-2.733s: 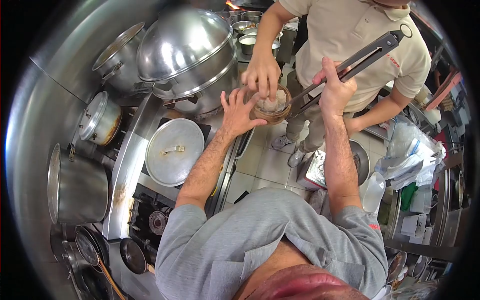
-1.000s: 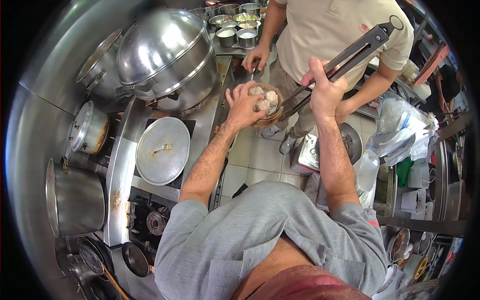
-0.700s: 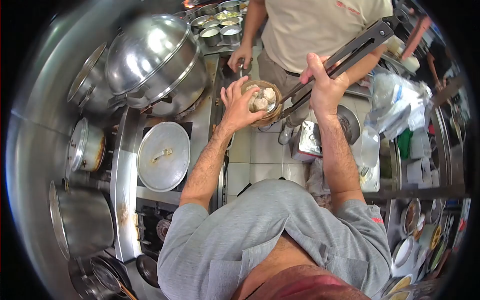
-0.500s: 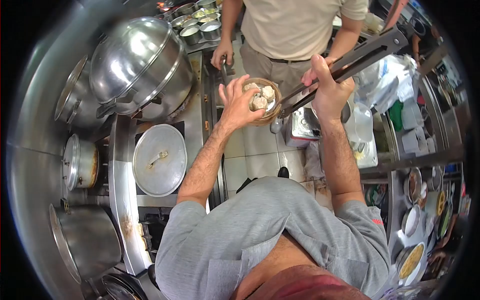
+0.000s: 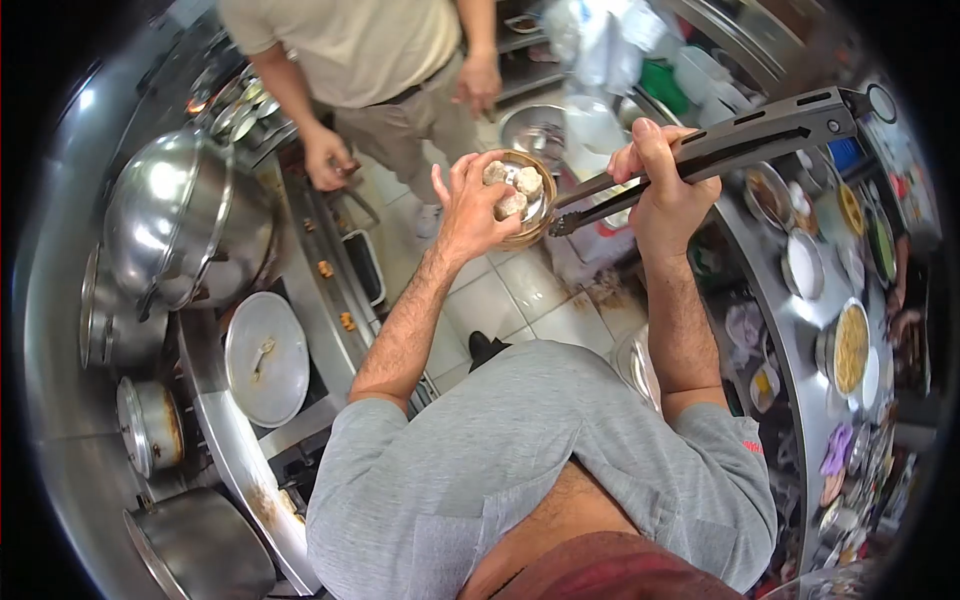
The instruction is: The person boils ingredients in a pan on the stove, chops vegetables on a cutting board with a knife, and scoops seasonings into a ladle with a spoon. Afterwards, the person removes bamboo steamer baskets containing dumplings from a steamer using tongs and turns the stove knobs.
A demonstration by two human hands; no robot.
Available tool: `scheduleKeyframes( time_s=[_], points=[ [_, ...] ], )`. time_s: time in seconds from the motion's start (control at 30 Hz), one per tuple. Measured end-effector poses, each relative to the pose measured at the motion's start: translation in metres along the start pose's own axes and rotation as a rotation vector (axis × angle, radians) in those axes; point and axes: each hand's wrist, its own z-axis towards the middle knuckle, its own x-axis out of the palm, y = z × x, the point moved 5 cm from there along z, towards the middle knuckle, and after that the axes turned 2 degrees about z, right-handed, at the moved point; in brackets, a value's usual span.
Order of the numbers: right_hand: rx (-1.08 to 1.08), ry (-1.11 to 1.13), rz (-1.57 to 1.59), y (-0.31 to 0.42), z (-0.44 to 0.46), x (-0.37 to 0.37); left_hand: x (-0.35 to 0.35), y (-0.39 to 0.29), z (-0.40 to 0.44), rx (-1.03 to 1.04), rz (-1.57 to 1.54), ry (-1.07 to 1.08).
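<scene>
A small round bamboo steamer basket [image 5: 541, 222] is held up in front of me, with 3 pale shumai dumplings [image 5: 528, 181] in view on its plate. My left hand [image 5: 474, 207] reaches over the basket's left side. Its thumb and index finger close around the nearest dumpling, while the other fingers lie by the rim and partly hide the contents. My right hand [image 5: 668, 185] is wrapped around long dark metal tongs [image 5: 745, 137]. The tong tips are at the basket's right rim; whether they clamp it I cannot tell.
A person in a beige shirt [image 5: 360, 50] stands ahead, hands lowered. Large steel pots [image 5: 180, 225] and a round lid [image 5: 266, 358] line the left side. A steel counter [image 5: 775, 290] with bowls and a yellow-filled pan [image 5: 850, 348] runs along the right. Tiled floor [image 5: 500, 300] lies below.
My view has turned right, so the person ahead and the pots shift left and more of the right counter shows. The basket, tongs and both hands turn along with me.
</scene>
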Motion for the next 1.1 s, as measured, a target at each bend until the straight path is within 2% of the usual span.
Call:
scheduleKeyframes(
  time_s=[0.13, 0.2, 0.27, 0.33, 0.4, 0.47, 0.6, 0.63, 0.83, 0.93, 1.03, 1.1],
  points=[
    [0.002, -0.082, -0.084, 0.051, -0.006, -0.087, 0.043, -0.094, 0.007, 0.09, -0.048, 0.07],
    [0.001, -0.153, -0.129, 0.079, -0.011, -0.13, 0.046, -0.144, 0.007, 0.121, -0.17, -0.018],
    [0.005, -0.232, -0.172, 0.107, -0.022, -0.17, 0.056, -0.187, 0.004, 0.227, -0.184, 0.039],
    [-0.024, -0.286, -0.26, 0.136, -0.035, -0.206, 0.066, -0.222, 0.008, 0.261, -0.34, -0.01],
    [-0.078, -0.368, -0.292, 0.17, -0.052, -0.237, 0.085, -0.268, 0.01, 0.284, -0.438, 0.121],
    [-0.121, -0.458, -0.344, 0.199, -0.071, -0.263, 0.105, -0.313, 0.012, 0.412, -0.304, 0.201],
    [-0.23, -0.628, -0.423, 0.249, -0.114, -0.293, 0.136, -0.38, 0.006, 0.552, -0.409, 0.344],
    [-0.209, -0.644, -0.544, 0.264, -0.125, -0.301, 0.141, -0.401, -0.001, 0.596, -0.442, 0.372],
    [-0.358, -0.872, -0.598, 0.352, -0.183, -0.353, 0.148, -0.51, -0.036, 0.793, -0.54, 0.433],
    [-0.454, -0.907, -0.64, 0.41, -0.208, -0.387, 0.14, -0.558, -0.044, 0.82, -0.637, 0.38],
    [-0.525, -0.9, -0.668, 0.473, -0.219, -0.424, 0.134, -0.591, -0.041, 0.723, -0.805, 0.27],
    [-0.58, -0.88, -0.767, 0.518, -0.221, -0.449, 0.145, -0.608, -0.048, 0.655, -0.876, 0.283]
  ],
)
